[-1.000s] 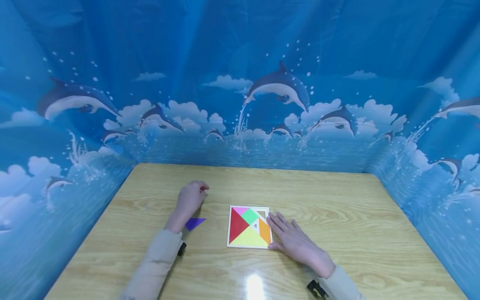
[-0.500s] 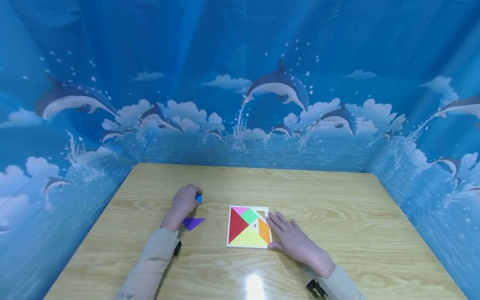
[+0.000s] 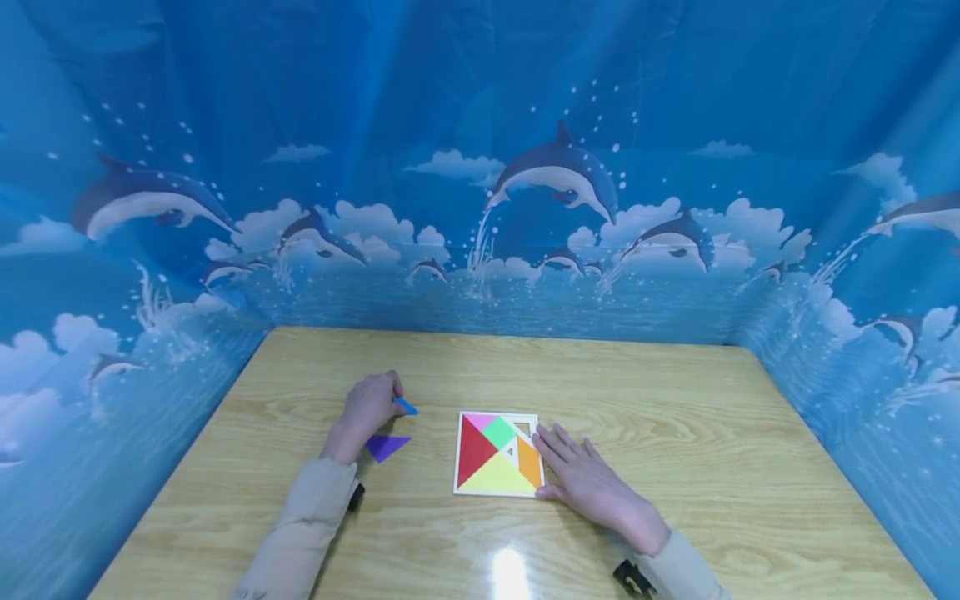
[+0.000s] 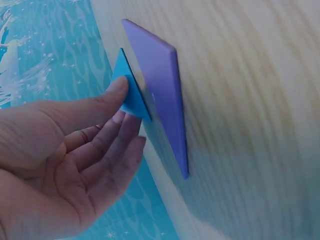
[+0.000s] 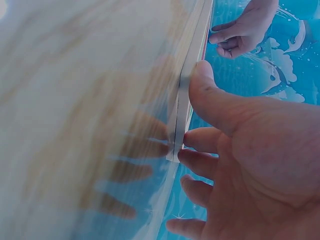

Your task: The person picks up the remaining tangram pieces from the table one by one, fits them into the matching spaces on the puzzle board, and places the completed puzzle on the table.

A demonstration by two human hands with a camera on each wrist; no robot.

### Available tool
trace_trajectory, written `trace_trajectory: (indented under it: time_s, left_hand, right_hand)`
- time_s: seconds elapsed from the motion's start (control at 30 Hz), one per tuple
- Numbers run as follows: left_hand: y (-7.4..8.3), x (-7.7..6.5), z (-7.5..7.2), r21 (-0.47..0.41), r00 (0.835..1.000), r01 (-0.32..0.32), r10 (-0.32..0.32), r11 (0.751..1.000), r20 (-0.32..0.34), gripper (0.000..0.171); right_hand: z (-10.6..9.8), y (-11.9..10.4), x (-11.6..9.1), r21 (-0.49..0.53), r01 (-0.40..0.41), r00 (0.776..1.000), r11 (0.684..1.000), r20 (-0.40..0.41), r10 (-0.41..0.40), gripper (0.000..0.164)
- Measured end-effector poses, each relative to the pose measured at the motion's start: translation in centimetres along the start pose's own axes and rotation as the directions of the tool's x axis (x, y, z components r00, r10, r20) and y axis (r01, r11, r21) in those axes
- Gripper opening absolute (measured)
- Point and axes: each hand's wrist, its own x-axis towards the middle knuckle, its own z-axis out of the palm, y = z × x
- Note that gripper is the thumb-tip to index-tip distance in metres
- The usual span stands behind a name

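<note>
My left hand [image 3: 367, 406] pinches a small blue triangle tangram piece [image 4: 134, 100] between thumb and fingers, just over the table. Close beside it, a larger purple triangle [image 3: 387, 447] lies flat; in the left wrist view it is right behind the blue one. To the right is a square white tangram tray [image 3: 456, 458] holding red, yellow, orange, green and pink pieces, with bare spots at its upper right and near its middle right. My right hand [image 3: 588, 483] lies with fingers spread, fingertips and thumb against the tray's right edge.
The wood-grain table [image 3: 675, 400] runs back to a blue curtain [image 3: 450, 208] printed with dolphins, which also walls off the left and right sides. A bright glare spot [image 3: 510, 575] shows near the front.
My left hand has come back slightly toward me and left. The blue triangle, hidden at first, now shows in its fingers and has turned flatter. The right hand and tray have stayed put.
</note>
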Motion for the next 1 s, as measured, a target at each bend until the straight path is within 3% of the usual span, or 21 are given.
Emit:
trace_trajectory:
  time_s: [0.33, 0.57, 1.0]
  left_hand:
    - [0.3, -0.6, 0.4, -0.138, 0.995, -0.053, 0.039, 0.989, -0.096, 0.018]
    - [1.3, -1.1, 0.8, -0.189, 0.997, -0.010, -0.004, 0.982, -0.073, 0.032]
    - [4.1, -1.9, 2.5, -0.245, 0.988, -0.108, 0.078, 0.963, -0.130, 0.021]
  right_hand:
    - [0.1, 0.0, 0.0, 0.007, 0.006, 1.000, 1.000, -0.006, -0.006, 0.077]
    - [0.0, 0.0, 0.0, 0.002, 0.006, 1.000, 1.000, -0.004, -0.006, 0.077]
    - [0.0, 0.0, 0.0, 0.011, 0.007, 1.000, 1.000, 0.004, -0.007, 0.077]
